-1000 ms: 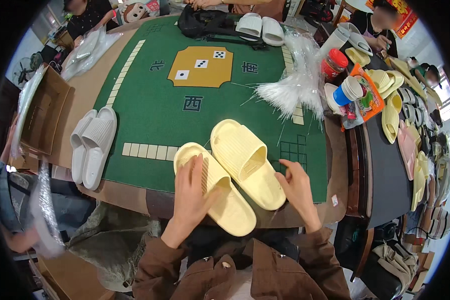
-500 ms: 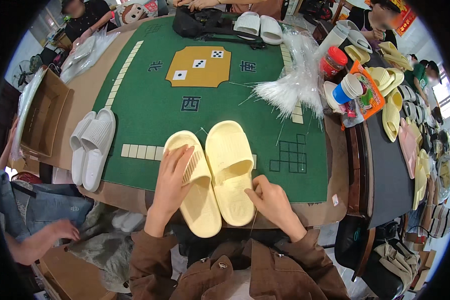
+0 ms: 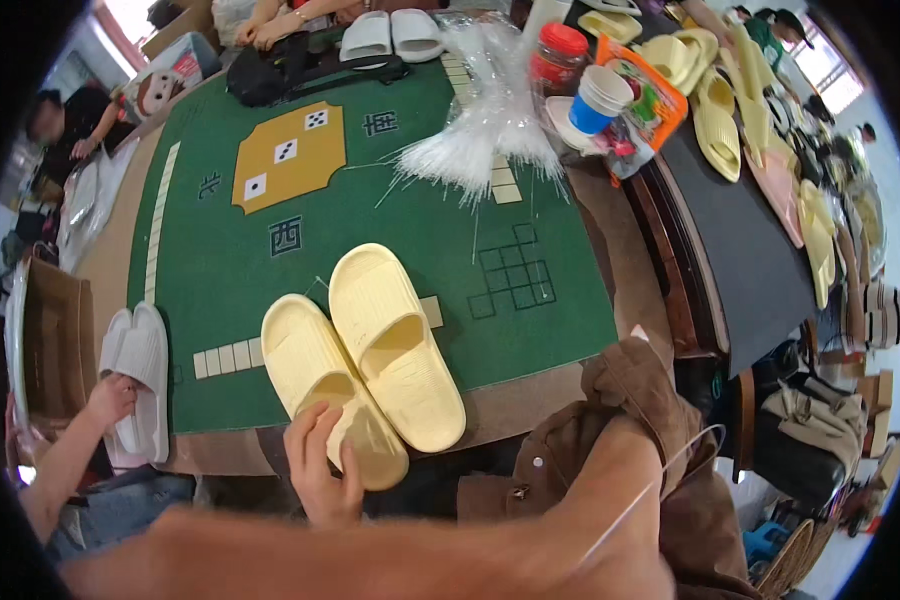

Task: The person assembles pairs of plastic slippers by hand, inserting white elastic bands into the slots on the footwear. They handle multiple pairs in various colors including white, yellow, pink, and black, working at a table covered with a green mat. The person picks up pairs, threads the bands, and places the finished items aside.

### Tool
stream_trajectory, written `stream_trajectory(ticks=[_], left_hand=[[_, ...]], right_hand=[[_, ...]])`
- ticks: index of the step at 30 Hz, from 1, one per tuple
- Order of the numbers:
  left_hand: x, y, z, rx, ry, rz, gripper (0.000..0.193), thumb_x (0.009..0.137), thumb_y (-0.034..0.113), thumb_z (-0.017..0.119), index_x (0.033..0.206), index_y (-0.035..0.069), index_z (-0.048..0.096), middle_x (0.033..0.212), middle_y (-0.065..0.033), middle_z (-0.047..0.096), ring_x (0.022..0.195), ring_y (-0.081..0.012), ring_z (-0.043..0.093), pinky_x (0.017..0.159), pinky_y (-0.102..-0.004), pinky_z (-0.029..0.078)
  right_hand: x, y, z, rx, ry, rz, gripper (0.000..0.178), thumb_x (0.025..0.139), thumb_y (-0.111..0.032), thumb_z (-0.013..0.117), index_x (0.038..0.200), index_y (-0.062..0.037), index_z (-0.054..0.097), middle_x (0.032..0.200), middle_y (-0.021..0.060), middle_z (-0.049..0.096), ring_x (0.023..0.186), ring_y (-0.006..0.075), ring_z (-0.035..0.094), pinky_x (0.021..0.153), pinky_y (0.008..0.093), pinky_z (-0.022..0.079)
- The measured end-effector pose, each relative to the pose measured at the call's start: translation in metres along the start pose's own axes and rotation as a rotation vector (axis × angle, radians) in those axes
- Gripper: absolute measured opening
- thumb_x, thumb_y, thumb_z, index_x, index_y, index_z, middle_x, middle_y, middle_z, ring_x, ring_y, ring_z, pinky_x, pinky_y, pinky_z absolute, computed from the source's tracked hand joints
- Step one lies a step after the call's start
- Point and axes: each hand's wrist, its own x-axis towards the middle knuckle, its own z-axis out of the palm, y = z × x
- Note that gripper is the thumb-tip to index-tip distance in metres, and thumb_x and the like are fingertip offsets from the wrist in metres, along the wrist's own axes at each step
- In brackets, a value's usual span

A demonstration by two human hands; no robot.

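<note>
A pair of pale yellow slippers (image 3: 385,330) lies side by side at the near edge of the green table mat, toes pointing away from me. My left hand (image 3: 320,465) rests on the left slipper, its fingers spread over the footbed just behind the strap and the thumb apart. From the right, my right arm (image 3: 610,470) comes in with a brown sleeve and bends across the bottom of the view, very close and blurred. The fingers of my right hand cannot be made out. A thin white strip (image 3: 620,525) passes in front of that forearm.
Another person's hand (image 3: 113,398) touches white slippers (image 3: 145,360) at the left. A bundle of clear plastic ties (image 3: 485,145) lies at the far right, near a red-lidded jar (image 3: 560,55) and paper cups (image 3: 600,100). More slippers (image 3: 715,120) line the dark side table.
The view has turned to the right. My right hand has left the right slipper, and its arm has come up close across the bottom. Another person's hand has reached the white slippers.
</note>
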Motion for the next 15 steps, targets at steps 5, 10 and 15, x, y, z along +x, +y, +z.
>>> stream_trajectory(ticks=[5,10,15], left_hand=[[0.006,0.006,0.018,-0.005,-0.054,0.04,0.041,0.086,0.001,0.058,0.128,0.0,0.056,0.139,-0.022,0.047,0.131,-0.0408,0.044,0.108,-0.0451,0.035],[0.002,0.006,0.028,0.122,-0.148,0.004,0.047,0.089,0.005,0.059,0.136,0.002,0.051,0.146,-0.0231,0.036,0.136,-0.0421,0.036,0.11,-0.0469,0.033],[0.011,-0.014,0.063,-0.465,-0.13,-0.177,0.057,0.091,0.011,0.058,0.146,0.012,0.043,0.145,-0.026,0.034,0.134,-0.0458,0.033,0.108,-0.0506,0.032]], right_hand=[[-0.014,-0.01,0.004,0.059,-0.055,0.08,0.071,0.103,-0.057,0.025,0.133,0.0046,0.044,0.118,0.0156,0.054,0.114,0.0245,0.053,0.104,0.0361,0.039],[-0.016,0.001,-0.006,0.107,-0.013,0.147,0.067,0.105,-0.052,0.025,0.138,0.004,0.042,0.129,0.0159,0.051,0.123,0.0219,0.049,0.111,0.0331,0.035],[-0.048,0.017,-0.075,0.036,0.139,0.053,0.07,0.103,-0.056,0.027,0.14,0.0017,0.04,0.139,0.0147,0.046,0.135,0.0258,0.041,0.116,0.0421,0.028]])
